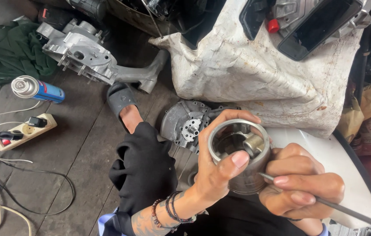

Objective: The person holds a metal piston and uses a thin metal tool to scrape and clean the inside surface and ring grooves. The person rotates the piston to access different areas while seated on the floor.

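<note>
My left hand (214,168) wraps around a hollow metal piston (240,155), thumb over its open rim, the open end facing up at me. A pin boss shows inside it. My right hand (301,185) pinches a thin metal pick (347,210) whose tip touches the piston's right side. Beaded and cord bracelets circle my left wrist. Behind the piston on the floor lies a round grey engine cover (183,124) with a small toothed hub.
A grey engine crankcase (85,54) lies at the back left by a green cloth (6,50). A blue spray can (37,89), a power strip (24,130) with cables, a dirty white sack (255,65), and my foot in a black sandal (122,102) surround me.
</note>
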